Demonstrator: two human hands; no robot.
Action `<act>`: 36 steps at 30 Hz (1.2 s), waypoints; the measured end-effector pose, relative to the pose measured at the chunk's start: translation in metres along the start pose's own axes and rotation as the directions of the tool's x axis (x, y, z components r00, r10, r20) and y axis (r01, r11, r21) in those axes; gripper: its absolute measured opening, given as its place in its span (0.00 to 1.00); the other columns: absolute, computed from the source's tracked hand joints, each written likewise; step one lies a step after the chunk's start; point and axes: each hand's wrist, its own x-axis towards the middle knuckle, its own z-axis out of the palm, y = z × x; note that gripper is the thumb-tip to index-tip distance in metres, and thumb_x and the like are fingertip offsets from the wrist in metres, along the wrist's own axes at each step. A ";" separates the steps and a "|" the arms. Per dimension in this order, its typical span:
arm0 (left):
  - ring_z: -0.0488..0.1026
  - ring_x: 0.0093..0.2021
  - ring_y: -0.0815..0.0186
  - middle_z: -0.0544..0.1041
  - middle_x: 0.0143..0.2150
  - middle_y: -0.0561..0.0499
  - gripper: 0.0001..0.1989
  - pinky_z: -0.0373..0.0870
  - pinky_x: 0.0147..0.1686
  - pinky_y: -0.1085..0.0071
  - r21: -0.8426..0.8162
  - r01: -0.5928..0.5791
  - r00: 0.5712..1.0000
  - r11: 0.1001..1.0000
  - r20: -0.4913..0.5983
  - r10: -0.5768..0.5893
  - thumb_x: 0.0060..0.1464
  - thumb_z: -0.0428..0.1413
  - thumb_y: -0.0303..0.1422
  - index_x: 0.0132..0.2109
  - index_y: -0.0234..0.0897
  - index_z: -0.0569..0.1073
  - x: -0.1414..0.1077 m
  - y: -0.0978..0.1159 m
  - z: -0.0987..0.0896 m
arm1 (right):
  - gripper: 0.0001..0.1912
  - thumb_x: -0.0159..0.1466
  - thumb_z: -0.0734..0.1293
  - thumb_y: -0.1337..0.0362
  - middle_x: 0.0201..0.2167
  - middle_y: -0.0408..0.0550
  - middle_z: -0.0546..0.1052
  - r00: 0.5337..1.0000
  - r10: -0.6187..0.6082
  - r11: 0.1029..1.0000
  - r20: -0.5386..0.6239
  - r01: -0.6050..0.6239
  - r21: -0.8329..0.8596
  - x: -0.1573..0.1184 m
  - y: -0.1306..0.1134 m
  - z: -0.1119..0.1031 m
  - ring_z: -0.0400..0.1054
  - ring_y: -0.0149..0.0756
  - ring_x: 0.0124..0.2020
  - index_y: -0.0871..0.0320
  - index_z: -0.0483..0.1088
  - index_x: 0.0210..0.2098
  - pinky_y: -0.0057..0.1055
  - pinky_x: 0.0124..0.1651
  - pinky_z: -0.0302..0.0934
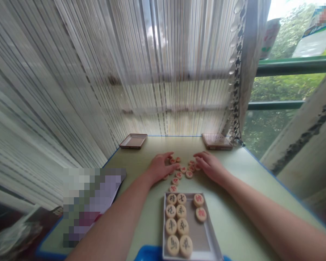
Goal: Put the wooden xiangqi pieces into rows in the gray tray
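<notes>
My left hand (161,166) hovers over or rests on the far middle of the table, thumb and fingers apart around several loose red-marked xiangqi pieces (179,175). Opposite it, my right hand (209,165) has its fingers stretched out over other red pieces (191,168), partly covering one. Closer to me lies a shallow box (209,239). Two columns of black-marked pieces (171,226) fill its left side. Two red-marked pieces (201,214) sit at its upper right, and bare box bottom shows below them.
A shallow tray-like lid (133,140) lies at the table's far left corner, and a flat brown box (216,141) at the far right. A blurred-out flat item (97,203) is left of my arm. String curtains (174,72) hang behind the table (233,203).
</notes>
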 end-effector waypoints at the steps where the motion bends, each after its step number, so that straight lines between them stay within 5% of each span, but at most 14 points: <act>1: 0.69 0.48 0.59 0.75 0.47 0.46 0.30 0.63 0.50 0.64 -0.012 -0.002 1.000 1.000 0.008 0.002 0.43 0.58 0.46 0.52 0.36 0.70 -0.002 0.001 0.000 | 0.16 0.61 0.55 0.61 0.38 0.53 0.73 1.000 0.005 1.000 0.023 -0.005 -0.015 0.000 0.001 -0.002 0.66 0.41 0.43 0.59 0.72 0.39 0.36 0.47 0.58; 6: 0.70 0.47 0.59 0.76 0.46 0.46 0.22 0.64 0.50 0.65 -0.026 0.019 0.999 0.999 0.040 -0.018 0.45 0.58 0.41 0.47 0.36 0.74 -0.003 0.004 -0.002 | 0.14 0.59 0.57 0.64 0.34 0.49 0.73 0.979 -0.084 0.996 0.188 0.088 -0.008 -0.005 -0.001 -0.010 0.66 0.38 0.38 0.58 0.72 0.38 0.33 0.41 0.58; 12: 0.73 0.43 0.63 0.77 0.43 0.48 0.17 0.67 0.46 0.70 -0.073 0.080 0.996 0.994 0.033 -0.078 0.51 0.53 0.37 0.47 0.36 0.74 -0.001 0.002 -0.003 | 0.20 0.50 0.61 0.71 0.36 0.50 0.74 0.971 -0.146 0.985 0.190 0.161 -0.064 -0.011 -0.004 -0.008 0.66 0.37 0.35 0.59 0.70 0.43 0.31 0.39 0.60; 17: 0.74 0.36 0.66 0.78 0.40 0.49 0.15 0.69 0.39 0.72 -0.083 0.122 0.992 0.989 0.021 -0.121 0.53 0.49 0.32 0.46 0.36 0.74 0.000 0.000 -0.001 | 0.18 0.51 0.61 0.72 0.34 0.49 0.76 0.962 -0.232 0.969 0.142 0.241 -0.055 -0.012 -0.004 -0.007 0.65 0.40 0.39 0.57 0.72 0.40 0.35 0.43 0.60; 25: 0.70 0.45 0.64 0.75 0.43 0.48 0.13 0.64 0.50 0.69 -0.031 -0.092 0.995 0.995 -0.038 0.091 0.52 0.53 0.36 0.41 0.39 0.77 -0.002 0.001 0.002 | 0.14 0.57 0.62 0.67 0.41 0.50 0.76 0.950 -0.292 0.946 0.110 0.304 -0.115 -0.010 -0.004 -0.003 0.64 0.41 0.43 0.56 0.73 0.42 0.39 0.47 0.59; 33: 0.71 0.43 0.64 0.76 0.40 0.49 0.13 0.65 0.48 0.69 0.001 -0.158 0.982 0.987 0.107 0.157 0.52 0.52 0.37 0.40 0.39 0.78 -0.002 0.007 -0.003 | 0.12 0.60 0.62 0.61 0.43 0.49 0.75 0.954 -0.289 0.950 0.080 0.296 -0.098 -0.009 -0.004 0.002 0.66 0.41 0.44 0.55 0.74 0.40 0.39 0.48 0.60; 36: 0.72 0.43 0.64 0.77 0.42 0.48 0.13 0.65 0.47 0.70 -0.014 -0.079 0.991 0.997 0.106 0.080 0.52 0.51 0.33 0.42 0.37 0.76 -0.002 0.009 -0.006 | 0.13 0.59 0.62 0.62 0.43 0.50 0.75 0.960 -0.267 0.957 0.078 0.274 -0.096 -0.010 -0.006 0.003 0.66 0.41 0.44 0.55 0.74 0.41 0.39 0.48 0.60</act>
